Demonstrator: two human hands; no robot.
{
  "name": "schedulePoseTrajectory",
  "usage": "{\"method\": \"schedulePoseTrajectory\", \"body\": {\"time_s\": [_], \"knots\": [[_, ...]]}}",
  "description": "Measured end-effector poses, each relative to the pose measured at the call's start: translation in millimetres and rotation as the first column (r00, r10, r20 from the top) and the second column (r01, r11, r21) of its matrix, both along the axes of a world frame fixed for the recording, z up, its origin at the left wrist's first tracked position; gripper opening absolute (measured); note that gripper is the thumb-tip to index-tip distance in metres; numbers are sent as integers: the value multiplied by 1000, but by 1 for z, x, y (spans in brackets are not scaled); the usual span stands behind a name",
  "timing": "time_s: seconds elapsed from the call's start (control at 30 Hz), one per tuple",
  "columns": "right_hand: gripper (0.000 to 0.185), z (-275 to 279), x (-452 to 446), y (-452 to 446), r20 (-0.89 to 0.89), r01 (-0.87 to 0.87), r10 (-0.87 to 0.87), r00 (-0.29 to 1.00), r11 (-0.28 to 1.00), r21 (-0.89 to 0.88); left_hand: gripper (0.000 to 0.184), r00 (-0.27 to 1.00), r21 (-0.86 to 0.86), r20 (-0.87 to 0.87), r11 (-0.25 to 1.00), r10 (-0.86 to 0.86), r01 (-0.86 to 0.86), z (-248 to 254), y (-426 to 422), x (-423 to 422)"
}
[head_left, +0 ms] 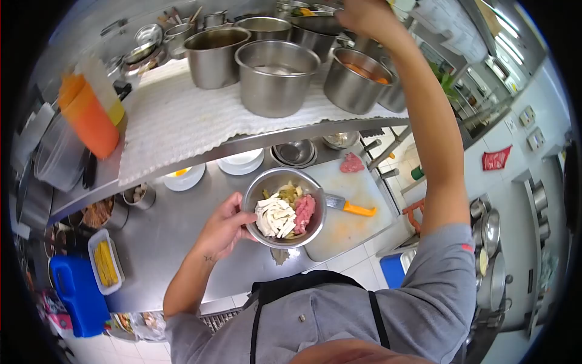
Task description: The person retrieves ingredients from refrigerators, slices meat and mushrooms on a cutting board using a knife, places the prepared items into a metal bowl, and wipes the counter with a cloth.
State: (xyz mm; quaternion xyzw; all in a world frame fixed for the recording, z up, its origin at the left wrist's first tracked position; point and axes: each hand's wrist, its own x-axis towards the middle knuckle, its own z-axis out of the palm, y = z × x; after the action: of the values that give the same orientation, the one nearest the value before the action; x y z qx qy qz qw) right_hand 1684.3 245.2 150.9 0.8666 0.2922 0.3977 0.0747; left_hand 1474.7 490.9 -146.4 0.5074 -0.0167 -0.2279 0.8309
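Observation:
My left hand (225,225) grips the rim of a steel mixing bowl (249,193), thumb over the edge, and holds it above the steel counter. In the bowl lie white strips (276,217), pink raw meat slices (305,213) and yellow-green pieces (290,193) that look like pickled vegetable. My right hand (367,18) is stretched up over the shelf at the top edge of the view, beside a dark metal bowl (318,25) among the pots. Its fingers are partly cut off and blurred, so whether they grip anything does not show.
Steel pots (276,94) stand on the cloth-covered shelf (176,115). Right of the bowl, a cutting board (345,236) bears an orange-handled knife (359,209) and raw meat (351,162). Squeeze bottles (91,118), plates (188,181) and a yellow-filled tray (106,264) are to the left.

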Motion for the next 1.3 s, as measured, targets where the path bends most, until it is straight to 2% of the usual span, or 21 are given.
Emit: {"method": "schedulePoseTrajectory", "body": {"time_s": [0.03,0.07,0.13,0.23,0.27,0.3,0.37,0.4,0.47,0.57,0.6,0.73,0.8,0.9,0.97,1.07,1.1,1.17,1.2,1.27,1.3], "knots": [[26,2,19,1,-175,192,-200,964,979,-61,14,1000,-3,-16,1000,26,-26,-1,-1,0],[27,1,33,-1,-329,368,-396,857,918,-148,14,999,9,-22,999,37,-37,1,-2,-1],[28,-10,48,-19,-360,184,-263,895,953,-240,14,999,17,-18,999,32,-32,-4,1,-1],[27,-1,40,-24,-319,268,-335,887,934,-236,14,997,28,-29,998,65,-64,-10,4,2],[26,-4,70,-53,-234,146,-207,950,956,-256,15,996,6,-39,997,80,-80,-9,3,1],[26,-10,74,-72,-240,148,-211,948,956,-254,17,994,-15,-50,995,94,-94,-9,3,1],[19,-16,77,-106,156,-110,115,981,993,-38,17,993,-17,-60,994,106,-107,-15,4,1],[19,-14,90,-130,156,-108,112,981,993,-39,17,990,-23,-64,992,125,-127,-18,4,2],[24,-5,126,-170,-118,59,-71,990,993,-99,16,992,-25,-65,994,108,-110,-23,8,6],[20,-23,111,-183,25,59,-56,998,982,-177,14,993,-18,-63,995,101,-102,-23,6,8],[20,-3,89,-148,-528,480,-464,711,869,-116,14,992,-12,-59,994,110,-111,-24,6,9],[21,-6,93,-136,-536,438,-376,756,899,-12,18,983,-63,-85,984,161,-167,-33,6,3],[19,2,101,-123,-503,456,-520,690,853,-255,15,977,-74,-84,977,196,-202,-36,5,1],[15,6,121,-127,-498,443,-552,669,834,-329,15,965,-47,-101,968,242,-247,-44,4,-4],[15,4,135,-144,-518,347,-486,704,872,-345,16,962,-53,-97,964,254,-260,-49,5,-11],[19,14,109,-152,-502,6,-238,831,908,-420,18,953,-19,-71,955,294,-296,-45,7,-11],[21,14,121,-160,-496,141,-275,824,947,-290,19,944,28,-86,948,317,-316,-44,7,-13],[25,4,172,-198,-536,397,-352,768,917,-32,21,925,41,-19,925,378,-377,-63,12,-14],[28,19,280,-283,-232,87,-257,938,824,-559,20,909,47,7,907,418,-418,-63,11,-17],[33,21,213,-217,54,428,-544,837,591,-683,19,886,47,42,885,461,-462,-65,15,-21],[37,21,185,-183,241,536,-606,758,369,-760,17,883,36,66,883,465,-468,-68,22,-28]]}}
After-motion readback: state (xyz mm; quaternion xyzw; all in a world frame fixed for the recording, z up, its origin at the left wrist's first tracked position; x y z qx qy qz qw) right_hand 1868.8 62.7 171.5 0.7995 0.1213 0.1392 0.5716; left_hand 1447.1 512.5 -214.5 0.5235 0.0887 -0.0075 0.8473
